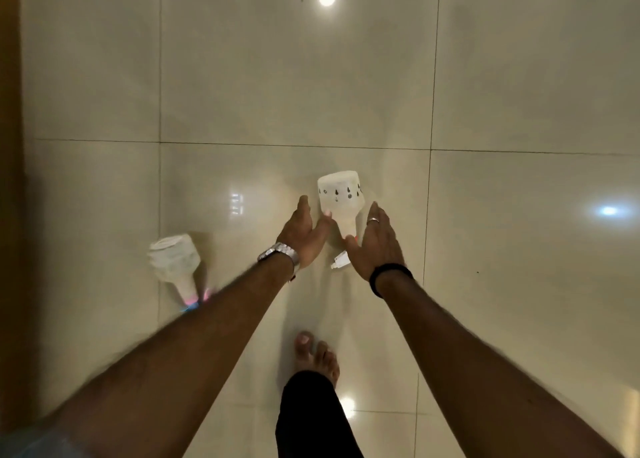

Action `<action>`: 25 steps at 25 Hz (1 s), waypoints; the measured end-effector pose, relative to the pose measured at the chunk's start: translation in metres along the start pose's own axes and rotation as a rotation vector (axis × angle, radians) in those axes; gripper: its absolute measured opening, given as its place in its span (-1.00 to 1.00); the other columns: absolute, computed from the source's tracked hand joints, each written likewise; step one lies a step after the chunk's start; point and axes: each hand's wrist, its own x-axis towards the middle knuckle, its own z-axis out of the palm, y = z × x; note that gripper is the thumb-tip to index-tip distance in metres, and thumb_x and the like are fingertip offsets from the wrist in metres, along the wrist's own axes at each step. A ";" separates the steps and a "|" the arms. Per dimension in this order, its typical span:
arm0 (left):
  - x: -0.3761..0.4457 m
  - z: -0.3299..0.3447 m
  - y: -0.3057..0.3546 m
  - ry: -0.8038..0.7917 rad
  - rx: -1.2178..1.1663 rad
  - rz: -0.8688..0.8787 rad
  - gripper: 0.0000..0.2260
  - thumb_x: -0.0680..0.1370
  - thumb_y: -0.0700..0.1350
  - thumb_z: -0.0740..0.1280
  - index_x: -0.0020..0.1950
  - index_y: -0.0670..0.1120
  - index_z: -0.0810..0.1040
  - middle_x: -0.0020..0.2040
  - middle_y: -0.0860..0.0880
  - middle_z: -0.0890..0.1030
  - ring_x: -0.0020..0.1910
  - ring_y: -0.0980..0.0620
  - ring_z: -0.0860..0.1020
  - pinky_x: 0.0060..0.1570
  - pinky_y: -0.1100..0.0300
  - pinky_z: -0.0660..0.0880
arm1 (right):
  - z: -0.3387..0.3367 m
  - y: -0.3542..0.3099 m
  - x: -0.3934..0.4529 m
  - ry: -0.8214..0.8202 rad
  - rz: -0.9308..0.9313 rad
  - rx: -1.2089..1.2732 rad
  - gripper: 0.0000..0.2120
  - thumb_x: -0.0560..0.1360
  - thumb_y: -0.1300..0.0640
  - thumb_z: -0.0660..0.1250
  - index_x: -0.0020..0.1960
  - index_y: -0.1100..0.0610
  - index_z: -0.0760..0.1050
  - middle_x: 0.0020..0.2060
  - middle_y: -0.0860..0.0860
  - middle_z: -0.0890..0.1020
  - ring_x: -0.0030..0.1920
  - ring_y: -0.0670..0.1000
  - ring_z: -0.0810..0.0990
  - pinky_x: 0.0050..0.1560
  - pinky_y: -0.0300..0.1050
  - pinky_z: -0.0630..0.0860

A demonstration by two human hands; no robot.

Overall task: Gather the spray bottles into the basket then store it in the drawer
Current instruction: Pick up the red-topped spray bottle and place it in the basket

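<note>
A white spray bottle (pixel 341 201) with small dark drop marks lies on the glossy tiled floor, its white nozzle pointing toward me. My left hand (pixel 304 236) is open at the bottle's left side, fingertips close to its shoulder. My right hand (pixel 375 243), wearing a ring, is open at the bottle's right side, near the neck. Neither hand closes around the bottle. A second white spray bottle (pixel 176 263), blurred, lies on the floor to the left, its pink and blue nozzle end partly hidden by my left forearm. No basket or drawer is in view.
Cream floor tiles (pixel 277 77) fill the view, with lamp reflections. A dark wooden edge (pixel 10 146) runs along the left side. My bare foot (pixel 317 353) and dark trouser leg stand just behind the hands.
</note>
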 end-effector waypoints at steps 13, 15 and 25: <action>-0.009 -0.008 -0.016 0.050 -0.094 -0.201 -0.51 0.64 0.25 -0.02 0.46 0.05 0.35 0.39 -0.16 0.53 0.21 -0.21 0.60 0.20 0.09 0.53 | -0.011 -0.016 -0.039 -0.151 -0.074 0.234 -0.59 0.65 0.24 0.02 0.47 0.07 0.32 0.18 -0.08 0.46 0.17 -0.01 0.51 0.21 -0.22 0.42; -0.031 -0.030 -0.020 -0.032 -0.125 -0.292 -0.53 0.63 0.27 -0.05 0.28 0.05 0.48 0.15 -0.14 0.65 -0.12 -0.12 0.68 -0.18 0.16 0.63 | -0.030 -0.019 -0.061 -0.257 -0.196 0.110 -0.37 0.55 0.44 0.05 0.54 0.03 0.29 0.33 -0.05 0.43 0.26 0.00 0.46 0.37 -0.18 0.39; -0.210 -0.128 0.011 -0.162 -0.450 -0.389 -0.17 0.65 0.28 -0.20 0.02 -0.31 0.66 -0.13 -0.26 0.75 -0.19 -0.17 0.71 0.08 -0.07 0.65 | -0.075 -0.143 -0.197 -0.099 -0.496 0.060 -0.55 0.49 -0.13 0.40 0.30 0.03 0.45 0.47 -0.14 0.36 0.31 -0.11 0.48 0.28 -0.17 0.47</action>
